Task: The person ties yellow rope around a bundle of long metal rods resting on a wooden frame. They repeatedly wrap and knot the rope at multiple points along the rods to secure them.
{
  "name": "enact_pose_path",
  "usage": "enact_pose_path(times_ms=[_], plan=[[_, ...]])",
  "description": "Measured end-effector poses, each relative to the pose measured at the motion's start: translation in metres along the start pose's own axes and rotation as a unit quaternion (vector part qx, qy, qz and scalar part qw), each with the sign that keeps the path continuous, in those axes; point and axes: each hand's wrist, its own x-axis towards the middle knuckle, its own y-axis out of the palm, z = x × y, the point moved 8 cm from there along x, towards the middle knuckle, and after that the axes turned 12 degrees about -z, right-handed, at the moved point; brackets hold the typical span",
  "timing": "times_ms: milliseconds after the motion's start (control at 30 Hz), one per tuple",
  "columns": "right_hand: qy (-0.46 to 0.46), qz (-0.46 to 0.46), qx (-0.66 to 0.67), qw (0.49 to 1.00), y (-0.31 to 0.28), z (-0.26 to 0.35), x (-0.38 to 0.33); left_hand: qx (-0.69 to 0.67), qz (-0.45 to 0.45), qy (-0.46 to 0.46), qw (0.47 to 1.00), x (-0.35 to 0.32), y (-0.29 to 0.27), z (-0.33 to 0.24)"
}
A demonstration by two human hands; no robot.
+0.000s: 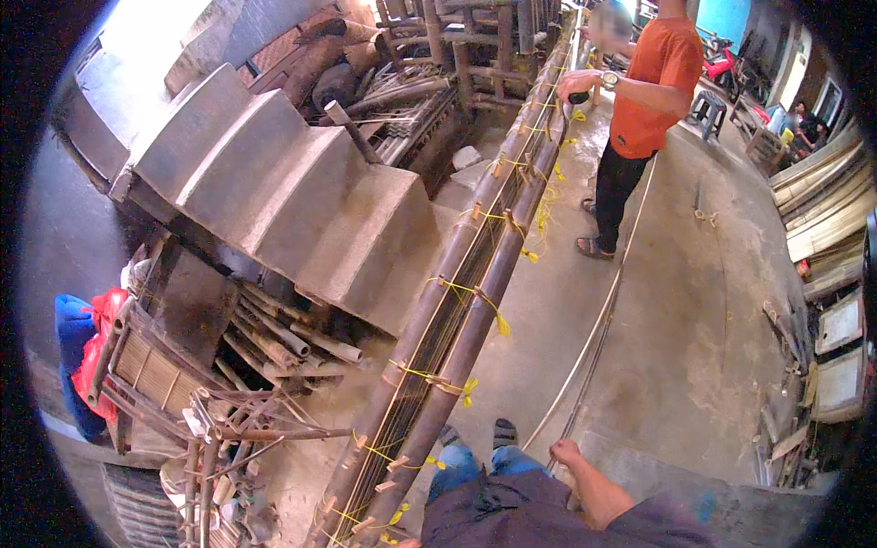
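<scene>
**Right hand at thin strips, left hand out of frame**

Right hand [565, 451] down at the near end of long thin pale bamboo strips [598, 329] lying on the grey concrete floor [694, 365]; fingers curled loosely by the strip ends, touching or just above, cannot tell if clamped on them. Left hand not visible.

Strips run straight away across the floor toward a co-worker in an orange shirt [660, 64]; probably laid flat to keep the length straight. Just beside, on the left: long frame of two brown bamboo poles [475, 301] set parallel, dark threads stretched lengthwise between them. Yellow cord ties [475, 294] lash the poles together at intervals, loose tails hanging; likely there to hold the spacing. Co-worker's hand rests at the far end of the frame, gripping a small dark object.

Textures: poles smooth, jointed, dull brown; floor stained, patchy. Left of frame: stepped grey concrete block [274, 183], rounded edges, with short cut bamboo pieces [283, 338] stacked under it. Blue and red cloth bundle [82, 347] at far left.
</scene>
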Motion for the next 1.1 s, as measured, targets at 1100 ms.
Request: enact_pose_path(times_ms=[1100], plan=[[-0.100,-0.091,-0.038,0.990,0.022,-0.047,0.007,0.075,0.054,-0.007,0.996,0.003,0.015,-0.011]])
